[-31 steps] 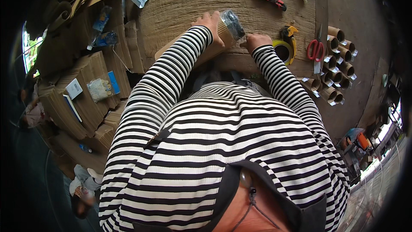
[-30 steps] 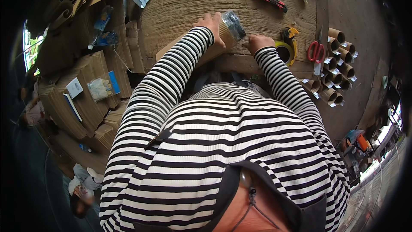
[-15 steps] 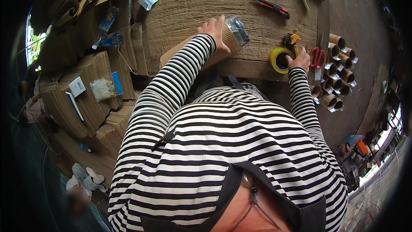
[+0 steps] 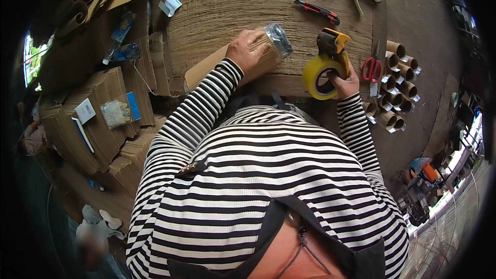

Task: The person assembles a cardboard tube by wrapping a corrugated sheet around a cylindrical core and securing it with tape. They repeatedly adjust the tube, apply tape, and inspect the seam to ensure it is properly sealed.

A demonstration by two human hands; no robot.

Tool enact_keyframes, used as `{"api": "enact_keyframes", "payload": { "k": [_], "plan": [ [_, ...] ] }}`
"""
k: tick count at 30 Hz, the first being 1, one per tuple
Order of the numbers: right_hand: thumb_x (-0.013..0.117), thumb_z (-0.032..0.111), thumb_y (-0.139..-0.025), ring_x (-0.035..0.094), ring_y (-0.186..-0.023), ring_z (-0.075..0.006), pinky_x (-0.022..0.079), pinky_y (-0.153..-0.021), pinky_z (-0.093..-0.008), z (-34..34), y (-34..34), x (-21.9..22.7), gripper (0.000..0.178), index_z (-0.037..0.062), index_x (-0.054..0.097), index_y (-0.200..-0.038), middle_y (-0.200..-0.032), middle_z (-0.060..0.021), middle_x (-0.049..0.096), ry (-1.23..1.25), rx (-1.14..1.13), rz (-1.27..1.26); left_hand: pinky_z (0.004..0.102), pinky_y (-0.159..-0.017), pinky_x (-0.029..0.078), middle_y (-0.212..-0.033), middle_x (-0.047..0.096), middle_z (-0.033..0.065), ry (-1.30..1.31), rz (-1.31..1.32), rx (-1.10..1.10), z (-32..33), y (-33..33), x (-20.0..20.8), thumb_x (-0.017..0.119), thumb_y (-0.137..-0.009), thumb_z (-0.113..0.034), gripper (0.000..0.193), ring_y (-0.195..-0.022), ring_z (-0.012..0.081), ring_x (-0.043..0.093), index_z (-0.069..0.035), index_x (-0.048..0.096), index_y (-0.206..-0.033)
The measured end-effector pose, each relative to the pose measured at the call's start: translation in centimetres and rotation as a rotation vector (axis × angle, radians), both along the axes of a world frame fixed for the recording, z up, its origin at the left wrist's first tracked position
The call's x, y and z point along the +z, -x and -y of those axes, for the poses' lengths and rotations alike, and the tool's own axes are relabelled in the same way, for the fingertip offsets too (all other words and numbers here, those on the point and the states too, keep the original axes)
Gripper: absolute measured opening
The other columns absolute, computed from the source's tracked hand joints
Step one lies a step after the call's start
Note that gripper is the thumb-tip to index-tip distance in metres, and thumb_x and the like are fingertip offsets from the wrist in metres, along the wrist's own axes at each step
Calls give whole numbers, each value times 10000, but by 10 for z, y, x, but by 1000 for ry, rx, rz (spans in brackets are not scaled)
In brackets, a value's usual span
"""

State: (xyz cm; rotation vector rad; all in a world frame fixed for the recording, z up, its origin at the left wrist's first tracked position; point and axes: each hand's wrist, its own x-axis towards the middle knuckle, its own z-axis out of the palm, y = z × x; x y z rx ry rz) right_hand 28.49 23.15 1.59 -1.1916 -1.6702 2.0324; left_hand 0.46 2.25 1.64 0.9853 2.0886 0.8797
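As I watch from the head camera, the ridged brown cardboard bundle [image 4: 211, 66] lies slantwise along the near edge of the brown wooden worktop [image 4: 232, 0], toward its left corner, with one end capped in shiny clear plastic wrap [image 4: 279, 40]. The left hand [image 4: 247, 49] is clasped over it close to that cap. Over the near edge, toward the right corner, the right hand [image 4: 347, 81] grips the yellow-and-black tape dispenser [image 4: 338, 41] with its wide yellow tape roll [image 4: 311, 77].

I judge the bundle light and fairly stiff, its ridges easy to hold but liable to crush; the plastic looks slippery, so I'd hold bare cardboard. The dispenser seems rigid and weighted toward its roll; I'd keep to the handle.

The left sleeve [image 4: 204, 93] covers part of the bundle, and its underside is hidden. I can't make out what the plastic encloses, the right fingers behind the handle, or the tape's loose end.
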Motion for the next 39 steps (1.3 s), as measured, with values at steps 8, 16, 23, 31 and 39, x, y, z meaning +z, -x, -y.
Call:
{"api": "enact_keyframes", "payload": {
  "k": [8,16,23,31,39],
  "plan": [
    [743,-62,-727,545,-1290,-268,433,-1099,-358,62,52,84,829,22,404,-1478,-1373,-160,546,-535,375,78,285,-749,566,-952,723,86,14,1314,392,-20,-12,54,609,-1005,-369,360,-796,145,669,-22,701,-1023],
    [807,65,-727,648,-858,-267,543,-780,-344,86,52,108,723,131,557,-1402,-964,-116,605,-752,521,237,256,-654,541,-856,692,52,-23,1032,350,0,20,26,670,-973,-207,192,-712,119,618,-16,689,-983],
    [779,73,-725,651,-849,-267,541,-797,-343,88,46,91,717,139,566,-1406,-955,-128,629,-768,400,450,308,-648,486,-796,655,46,121,485,345,-40,127,-82,637,-973,-279,245,-679,139,577,-40,684,-1001],
    [738,391,-862,668,-801,-322,559,-729,-426,112,45,58,608,331,514,-1425,-945,-117,607,-738,450,721,333,-712,511,-791,692,48,336,204,81,-58,121,-130,727,-896,-402,340,-732,146,620,-68,715,-956],
    [710,218,-803,656,-891,-372,552,-794,-438,120,46,28,726,332,450,-1471,-1013,-165,590,-681,473,761,340,-735,537,-824,726,79,504,303,-39,-64,86,-143,735,-894,-385,317,-750,154,677,-70,722,-925]
  ]
}}
